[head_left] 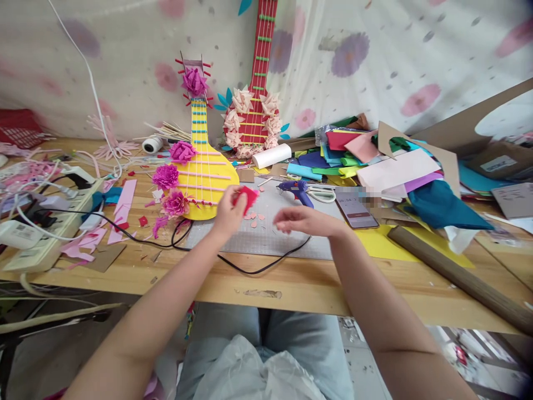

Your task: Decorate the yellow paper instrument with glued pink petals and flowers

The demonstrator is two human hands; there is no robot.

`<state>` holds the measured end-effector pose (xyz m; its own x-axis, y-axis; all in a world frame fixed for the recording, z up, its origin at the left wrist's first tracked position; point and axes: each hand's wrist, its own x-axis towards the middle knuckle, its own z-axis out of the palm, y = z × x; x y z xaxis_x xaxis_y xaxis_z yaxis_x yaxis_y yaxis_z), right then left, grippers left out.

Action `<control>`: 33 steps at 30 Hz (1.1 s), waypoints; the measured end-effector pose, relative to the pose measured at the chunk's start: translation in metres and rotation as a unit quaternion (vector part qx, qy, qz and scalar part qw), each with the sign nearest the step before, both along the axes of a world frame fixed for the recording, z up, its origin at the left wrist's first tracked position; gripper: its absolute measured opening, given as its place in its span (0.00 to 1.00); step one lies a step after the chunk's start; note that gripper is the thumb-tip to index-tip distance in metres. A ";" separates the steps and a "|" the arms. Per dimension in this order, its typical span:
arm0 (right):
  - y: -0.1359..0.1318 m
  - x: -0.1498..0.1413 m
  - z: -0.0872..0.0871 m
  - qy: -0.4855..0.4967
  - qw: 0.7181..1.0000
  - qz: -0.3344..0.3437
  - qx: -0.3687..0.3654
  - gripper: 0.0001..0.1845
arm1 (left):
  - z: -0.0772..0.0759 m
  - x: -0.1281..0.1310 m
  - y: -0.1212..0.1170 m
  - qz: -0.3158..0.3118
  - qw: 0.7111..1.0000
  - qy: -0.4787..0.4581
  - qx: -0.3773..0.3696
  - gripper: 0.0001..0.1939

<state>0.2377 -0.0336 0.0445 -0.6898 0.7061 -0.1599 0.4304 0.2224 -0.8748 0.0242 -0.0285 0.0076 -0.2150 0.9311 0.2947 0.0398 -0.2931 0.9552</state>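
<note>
My left hand (227,214) pinches a small piece of red paper or felt (246,200) between thumb and fingers, above the grey cutting mat (200,236). Several small pink petal-shaped pieces (254,224) lie on the mat just to its right. Over the mat's right part, my right hand (302,220) hovers with loosely bent fingers and nothing visible in them. Behind it rests a blue glue gun (297,191). A yellow paper lute (208,166) with magenta flowers stands behind my left hand, its lower edge at the mat.
A black cable (254,273) loops across the mat's front. Power strips (54,239) crowd the left side. At the right lie a phone (357,208), a cardboard tube (449,272) and piled coloured sheets (395,166). A red paper instrument (254,125) leans at the back.
</note>
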 end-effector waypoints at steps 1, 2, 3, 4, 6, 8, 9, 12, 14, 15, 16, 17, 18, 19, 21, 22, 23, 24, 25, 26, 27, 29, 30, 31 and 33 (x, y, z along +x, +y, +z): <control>0.005 -0.010 -0.005 0.079 0.996 -0.051 0.004 0.21 | -0.005 0.018 0.001 -0.058 0.997 -0.016 -0.043 0.07; 0.011 -0.019 -0.012 0.147 0.984 -0.102 0.003 0.23 | -0.011 0.031 0.002 -0.091 0.992 -0.040 -0.083 0.09; 0.016 -0.027 -0.019 0.191 0.971 -0.145 -0.008 0.25 | -0.015 0.038 0.004 -0.106 0.986 -0.062 -0.113 0.10; 0.021 -0.034 -0.027 0.219 0.958 -0.181 -0.020 0.26 | -0.020 0.041 0.006 -0.109 0.982 -0.081 -0.133 0.11; 0.028 -0.044 -0.041 0.244 0.946 -0.210 -0.036 0.27 | -0.028 0.037 0.008 -0.115 0.978 -0.100 -0.145 0.13; 0.029 -0.051 -0.053 0.254 0.939 -0.231 -0.035 0.23 | -0.034 0.029 0.008 -0.124 0.979 -0.083 -0.138 0.14; 0.028 -0.053 -0.058 0.259 0.935 -0.241 -0.033 0.21 | -0.035 0.025 0.008 -0.127 0.981 -0.069 -0.132 0.14; 0.025 -0.057 -0.066 0.276 0.922 -0.269 -0.033 0.19 | -0.036 0.019 0.007 -0.137 0.982 -0.041 -0.124 0.13; 0.025 -0.057 -0.068 0.291 0.911 -0.291 -0.028 0.19 | -0.034 0.018 0.008 -0.152 0.979 -0.045 -0.130 0.13; 0.027 -0.056 -0.068 0.300 0.903 -0.307 -0.025 0.19 | -0.032 0.018 0.009 -0.160 0.976 -0.052 -0.136 0.13; 0.029 -0.055 -0.069 0.308 0.893 -0.326 -0.022 0.19 | -0.030 0.017 0.010 -0.162 0.975 -0.060 -0.140 0.14; 0.031 -0.053 -0.069 0.316 0.883 -0.346 -0.020 0.20 | -0.028 0.016 0.012 -0.157 0.975 -0.068 -0.140 0.15; 0.033 -0.051 -0.070 0.322 0.874 -0.364 -0.020 0.20 | -0.026 0.014 0.013 -0.146 0.977 -0.077 -0.137 0.16; 0.034 -0.048 -0.071 0.325 0.865 -0.381 -0.020 0.20 | -0.025 0.012 0.014 -0.129 0.979 -0.084 -0.131 0.16; 0.037 -0.045 -0.073 0.323 0.856 -0.403 -0.024 0.20 | -0.023 0.008 0.017 -0.088 0.985 -0.096 -0.116 0.17; 0.037 -0.044 -0.074 0.321 0.853 -0.410 -0.025 0.20 | -0.023 0.007 0.017 -0.076 0.986 -0.100 -0.111 0.17; 0.037 -0.044 -0.075 0.321 0.851 -0.415 -0.028 0.20 | -0.024 0.006 0.018 -0.072 0.986 -0.100 -0.108 0.17; 0.037 -0.045 -0.076 0.323 0.849 -0.417 -0.031 0.20 | -0.026 0.007 0.017 -0.079 0.986 -0.096 -0.108 0.18; 0.036 -0.046 -0.077 0.326 0.849 -0.415 -0.034 0.20 | -0.028 0.008 0.017 -0.091 0.987 -0.084 -0.106 0.19; 0.036 -0.047 -0.077 0.330 0.850 -0.409 -0.037 0.20 | -0.031 0.011 0.016 -0.106 0.987 -0.062 -0.100 0.20; 0.035 -0.049 -0.078 0.333 0.853 -0.399 -0.041 0.20 | -0.034 0.013 0.015 -0.118 0.989 -0.031 -0.088 0.21; 0.035 -0.052 -0.078 0.338 0.863 -0.372 -0.048 0.20 | -0.040 0.019 0.012 -0.113 0.992 0.038 -0.052 0.24; 0.035 -0.052 -0.077 0.341 0.868 -0.358 -0.051 0.20 | -0.043 0.022 0.012 -0.102 0.992 0.064 -0.038 0.23; 0.035 -0.052 -0.077 0.343 0.872 -0.344 -0.054 0.20 | -0.046 0.024 0.012 -0.092 0.992 0.077 -0.032 0.22; 0.036 -0.051 -0.077 0.345 0.878 -0.327 -0.056 0.21 | -0.048 0.028 0.012 -0.089 0.993 0.067 -0.044 0.18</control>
<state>0.1871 0.0020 -0.0322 -0.1032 0.9938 0.0424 -0.2070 0.0203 -0.9781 0.0518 -0.0164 -0.0407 -0.0090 0.9744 0.2247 0.1241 -0.2219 0.9671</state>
